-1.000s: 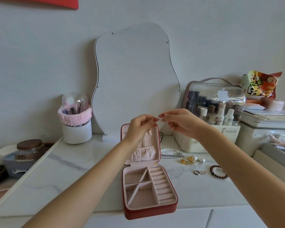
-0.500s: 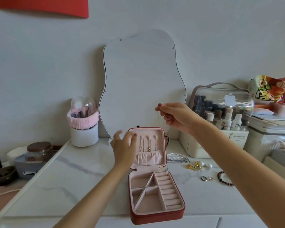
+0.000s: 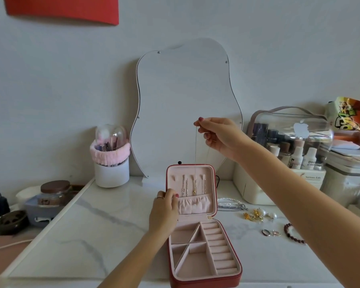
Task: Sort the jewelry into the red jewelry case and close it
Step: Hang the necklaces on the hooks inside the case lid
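The red square jewelry case (image 3: 204, 242) with a pale pink lining lies open at the front edge of the white marble-patterned desk (image 3: 96, 229), its lid standing upright at the back. The lid holds three fine chains (image 3: 193, 187) on hooks above a gathered pink pocket; the divided tray compartments and the ribbed ring rolls in the base hold nothing. The left hand (image 3: 164, 210) grips the lid's left edge, fingers curled round it. The right hand (image 3: 218, 135), raised above the case, pinches a thin gold chain necklace (image 3: 196, 146) that hangs straight down towards the top of the lid.

On the desk right of the case lie a white pearl strand and silver chain (image 3: 232, 204), gold and pearl earrings (image 3: 258, 215), small rings (image 3: 270, 232) and a dark red bead bracelet (image 3: 292, 233). Behind these, a clear-lidded cream organiser box (image 3: 283, 177) holds cosmetic bottles. Left of the case and further back, a white cup with a pink fluffy band (image 3: 111, 163) holds makeup brushes under a clear dome.
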